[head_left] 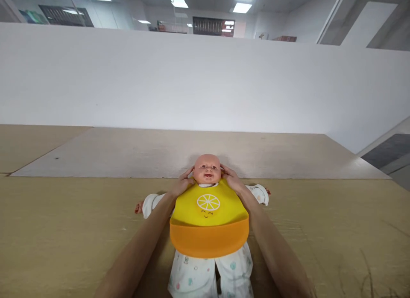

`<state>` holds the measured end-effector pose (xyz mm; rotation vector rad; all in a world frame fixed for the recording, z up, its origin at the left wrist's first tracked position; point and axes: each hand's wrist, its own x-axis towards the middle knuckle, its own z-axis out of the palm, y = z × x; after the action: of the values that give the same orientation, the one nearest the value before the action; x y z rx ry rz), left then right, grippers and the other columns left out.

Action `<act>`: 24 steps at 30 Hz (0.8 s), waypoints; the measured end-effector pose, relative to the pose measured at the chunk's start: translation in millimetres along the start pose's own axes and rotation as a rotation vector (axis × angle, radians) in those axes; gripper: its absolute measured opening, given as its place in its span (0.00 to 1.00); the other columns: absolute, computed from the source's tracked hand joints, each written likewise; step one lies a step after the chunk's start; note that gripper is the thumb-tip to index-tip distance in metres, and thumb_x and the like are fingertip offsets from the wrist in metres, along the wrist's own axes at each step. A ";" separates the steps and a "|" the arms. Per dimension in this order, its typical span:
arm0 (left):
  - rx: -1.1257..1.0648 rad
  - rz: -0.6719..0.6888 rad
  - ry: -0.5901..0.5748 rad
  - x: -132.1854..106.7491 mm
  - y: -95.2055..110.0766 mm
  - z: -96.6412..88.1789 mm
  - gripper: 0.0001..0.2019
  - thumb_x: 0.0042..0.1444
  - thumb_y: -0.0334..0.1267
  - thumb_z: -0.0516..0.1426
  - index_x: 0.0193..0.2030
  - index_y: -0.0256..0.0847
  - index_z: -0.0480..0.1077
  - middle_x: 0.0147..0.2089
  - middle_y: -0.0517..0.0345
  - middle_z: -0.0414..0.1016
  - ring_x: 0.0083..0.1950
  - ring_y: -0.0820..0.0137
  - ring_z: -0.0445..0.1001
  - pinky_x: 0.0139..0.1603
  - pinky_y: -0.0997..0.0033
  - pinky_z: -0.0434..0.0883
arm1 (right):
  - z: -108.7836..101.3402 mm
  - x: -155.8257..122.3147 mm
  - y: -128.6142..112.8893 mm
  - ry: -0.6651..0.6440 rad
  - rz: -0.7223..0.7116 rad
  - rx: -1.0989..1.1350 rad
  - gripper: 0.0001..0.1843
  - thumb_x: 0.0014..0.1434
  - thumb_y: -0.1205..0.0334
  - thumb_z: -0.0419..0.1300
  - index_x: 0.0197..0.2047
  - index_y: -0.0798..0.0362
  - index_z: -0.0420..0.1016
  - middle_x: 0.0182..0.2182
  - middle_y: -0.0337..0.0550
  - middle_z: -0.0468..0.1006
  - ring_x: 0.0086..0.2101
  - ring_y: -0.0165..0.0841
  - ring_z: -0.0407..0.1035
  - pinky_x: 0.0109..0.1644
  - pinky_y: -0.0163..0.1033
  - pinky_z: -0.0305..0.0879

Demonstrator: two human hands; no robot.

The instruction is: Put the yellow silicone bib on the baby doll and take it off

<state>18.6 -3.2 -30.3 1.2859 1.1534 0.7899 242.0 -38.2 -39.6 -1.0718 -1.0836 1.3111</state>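
A baby doll [208, 167] lies on its back, head pointing away from me, in white printed clothes [192, 272]. Over its chest is a yellow bib [188, 208] with a white citrus slice and a smiling face; an orange pocket [209, 240] runs along its lower edge. My left hand [183, 183] is closed at the bib's upper left corner beside the doll's neck. On the opposite side, my right hand [233, 179] is closed at the upper right corner. The fingertips of both hands disappear behind the head and neck, so the bib's ends are hidden.
The doll rests on a wooden table [80, 229] with a paler board strip [128, 155] along its far side. A low white partition [205, 84] rises behind that strip. The doll's arms stretch out sideways beyond my forearms.
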 end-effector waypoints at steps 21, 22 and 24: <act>-0.547 -0.287 -0.244 -94.0 -14.4 19.4 0.53 0.33 0.24 0.54 0.71 0.51 0.46 0.56 0.60 0.75 0.47 0.61 0.77 0.41 0.69 0.71 | -6.9 -109.5 4.2 -0.071 0.042 -0.066 0.33 0.48 0.61 0.63 0.60 0.44 0.69 0.64 0.42 0.62 0.64 0.38 0.54 0.69 0.50 0.48; -0.570 -0.292 -0.244 -97.0 -15.6 19.9 0.52 0.34 0.24 0.55 0.71 0.52 0.47 0.57 0.60 0.75 0.48 0.61 0.77 0.43 0.68 0.71 | -6.5 -110.5 4.3 -0.093 0.040 -0.053 0.33 0.48 0.61 0.63 0.60 0.44 0.69 0.63 0.42 0.62 0.64 0.38 0.55 0.69 0.50 0.50; -0.606 -0.294 -0.251 -102.4 -17.4 20.8 0.51 0.35 0.24 0.55 0.70 0.53 0.48 0.58 0.59 0.74 0.50 0.61 0.77 0.47 0.66 0.71 | -4.8 -111.8 3.3 -0.129 0.029 -0.031 0.34 0.47 0.63 0.64 0.59 0.42 0.69 0.63 0.41 0.63 0.64 0.37 0.56 0.68 0.50 0.52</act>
<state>6.7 -108.4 -28.5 0.6674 0.7880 0.6640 248.4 -149.9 -42.8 -1.0407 -1.1910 1.4068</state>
